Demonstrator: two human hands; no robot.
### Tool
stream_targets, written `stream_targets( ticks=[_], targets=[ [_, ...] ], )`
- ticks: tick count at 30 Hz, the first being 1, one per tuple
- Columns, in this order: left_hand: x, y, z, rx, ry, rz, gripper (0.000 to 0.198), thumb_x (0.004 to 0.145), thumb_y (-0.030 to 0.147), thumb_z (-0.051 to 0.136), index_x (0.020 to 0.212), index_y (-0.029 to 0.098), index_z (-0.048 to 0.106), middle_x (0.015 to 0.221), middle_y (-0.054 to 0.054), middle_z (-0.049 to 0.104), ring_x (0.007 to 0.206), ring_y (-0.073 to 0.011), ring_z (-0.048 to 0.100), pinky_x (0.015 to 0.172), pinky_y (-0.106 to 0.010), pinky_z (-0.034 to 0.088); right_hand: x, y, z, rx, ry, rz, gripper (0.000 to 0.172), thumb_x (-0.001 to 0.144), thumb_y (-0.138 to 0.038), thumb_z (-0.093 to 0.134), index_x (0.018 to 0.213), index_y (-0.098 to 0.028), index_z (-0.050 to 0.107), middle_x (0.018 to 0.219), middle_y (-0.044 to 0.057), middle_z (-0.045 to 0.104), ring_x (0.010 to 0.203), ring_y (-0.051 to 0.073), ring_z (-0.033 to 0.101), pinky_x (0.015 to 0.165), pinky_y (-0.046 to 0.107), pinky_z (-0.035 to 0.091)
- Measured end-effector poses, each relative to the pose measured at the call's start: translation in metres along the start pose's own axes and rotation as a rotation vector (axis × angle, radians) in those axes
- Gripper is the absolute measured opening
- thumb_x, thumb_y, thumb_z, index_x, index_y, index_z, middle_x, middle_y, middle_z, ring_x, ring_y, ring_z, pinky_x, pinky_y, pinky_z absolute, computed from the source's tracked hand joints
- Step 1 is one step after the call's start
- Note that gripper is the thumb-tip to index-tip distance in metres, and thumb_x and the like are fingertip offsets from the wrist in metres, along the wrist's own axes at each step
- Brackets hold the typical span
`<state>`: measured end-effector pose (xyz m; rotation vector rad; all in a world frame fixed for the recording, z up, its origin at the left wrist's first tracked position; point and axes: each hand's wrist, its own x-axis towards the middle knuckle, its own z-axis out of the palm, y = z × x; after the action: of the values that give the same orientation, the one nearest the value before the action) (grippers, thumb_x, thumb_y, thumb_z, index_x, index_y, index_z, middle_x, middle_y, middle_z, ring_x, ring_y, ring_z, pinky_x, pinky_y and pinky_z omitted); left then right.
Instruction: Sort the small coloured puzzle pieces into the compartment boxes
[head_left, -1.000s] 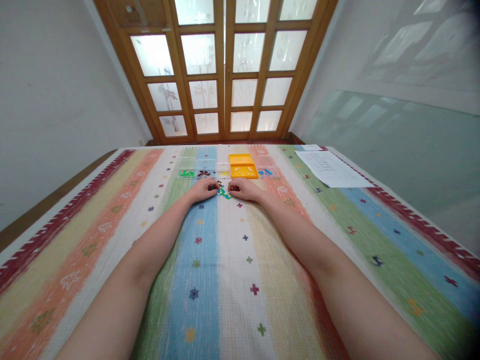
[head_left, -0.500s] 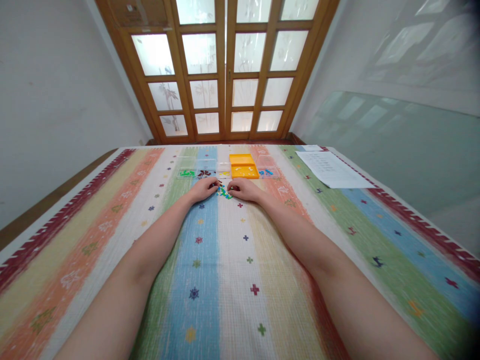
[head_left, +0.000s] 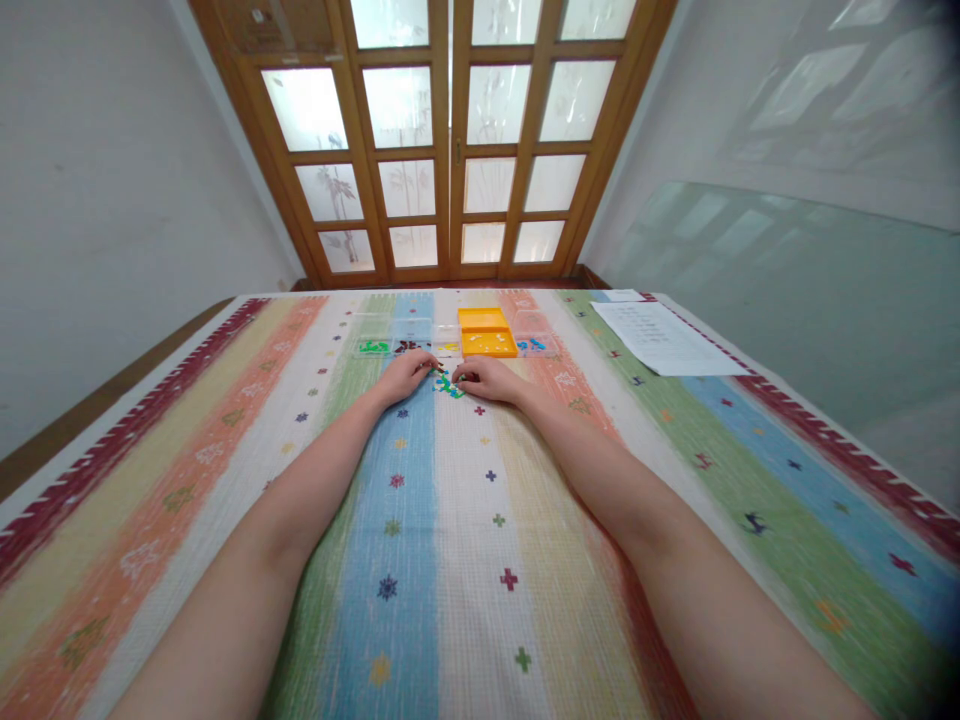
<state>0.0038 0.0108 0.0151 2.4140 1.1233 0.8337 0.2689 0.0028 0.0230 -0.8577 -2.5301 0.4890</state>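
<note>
Left hand: your left hand (head_left: 407, 378) has uncurled since a second ago; its fingers now reach out straighter, to the upper-left edge of the small pieces (head_left: 448, 386).
Right hand: the fingertips of your right hand (head_left: 487, 379) have edged slightly left.
Gap: your two sets of fingertips are now closer together.

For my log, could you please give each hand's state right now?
Left hand: curled beside the small pieces; cannot tell whether it holds any.
Right hand: curled beside them too; holding cannot be told.
</note>
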Motion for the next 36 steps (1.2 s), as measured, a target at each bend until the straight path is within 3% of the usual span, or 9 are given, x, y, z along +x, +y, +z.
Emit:
stream_targets(
  ticks=[7, 12, 19, 26, 32, 36],
  targets=[
    [0.0, -0.001, -0.003, 0.037, 0.111, -0.035, 0.027, 0.093, 0.014, 0.043, 0.102, 0.022, 0.067, 0.105, -0.007, 0.064, 0.104, -0.0228, 0.06, 0.098, -0.038, 0.047, 0.001, 0.001, 0.003, -0.005, 0.017, 0.033, 0.018, 0.096, -0.023, 0.062, 0.103, -0.022, 0.078, 0.099, 0.005, 0.074, 0.091, 0.019, 0.064, 0.083, 0.027, 0.042],
    [0.002, 0.0, -0.006, 0.01, 0.159, -0.096, 0.026, 0.095, 0.017, 0.041, 0.098, 0.022, 0.066, 0.104, -0.007, 0.065, 0.105, -0.0231, 0.059, 0.1, -0.038, 0.047, 0.002, 0.005, 0.01, -0.013, 0.073, 0.051, 0.018, 0.097, -0.023, 0.06, 0.101, -0.02, 0.077, 0.1, 0.006, 0.075, 0.092, 0.02, 0.064, 0.083, 0.028, 0.043],
    [0.002, -0.004, -0.012, -0.041, 0.318, -0.181, 0.024, 0.097, 0.024, 0.044, 0.098, 0.022, 0.067, 0.103, -0.008, 0.069, 0.1, -0.0229, 0.061, 0.098, -0.038, 0.046, 0.003, 0.001, 0.014, -0.032, 0.191, 0.103, 0.015, 0.092, -0.019, 0.058, 0.097, -0.019, 0.072, 0.095, 0.005, 0.072, 0.087, 0.019, 0.061, 0.079, 0.027, 0.041],
    [0.001, -0.019, -0.019, -0.1, 0.501, -0.377, 0.028, 0.097, 0.029, 0.046, 0.104, 0.02, 0.072, 0.091, -0.005, 0.07, 0.091, -0.021, 0.064, 0.085, -0.032, 0.05, 0.002, 0.001, 0.01, -0.058, 0.237, 0.124, 0.012, 0.091, -0.02, 0.057, 0.093, -0.019, 0.069, 0.092, 0.006, 0.069, 0.085, 0.019, 0.058, 0.079, 0.028, 0.04],
    [-0.004, -0.042, -0.031, -0.117, 0.685, -0.535, 0.035, 0.09, 0.023, 0.046, 0.11, 0.019, 0.074, 0.101, -0.006, 0.074, 0.096, -0.0228, 0.067, 0.087, -0.034, 0.052, 0.003, 0.0, 0.01, -0.046, 0.279, 0.13, 0.015, 0.093, -0.021, 0.055, 0.098, -0.019, 0.069, 0.096, 0.006, 0.07, 0.088, 0.02, 0.058, 0.082, 0.029, 0.041],
    [-0.01, -0.056, -0.036, -0.057, 0.747, -0.61, 0.038, 0.085, 0.018, 0.046, 0.109, 0.019, 0.076, 0.099, -0.007, 0.077, 0.097, -0.0242, 0.069, 0.095, -0.038, 0.051, 0.002, 0.0, 0.01, -0.048, 0.294, 0.133, 0.015, 0.094, -0.023, 0.056, 0.097, -0.019, 0.07, 0.094, 0.006, 0.069, 0.087, 0.02, 0.058, 0.081, 0.029, 0.042]
  ],
)
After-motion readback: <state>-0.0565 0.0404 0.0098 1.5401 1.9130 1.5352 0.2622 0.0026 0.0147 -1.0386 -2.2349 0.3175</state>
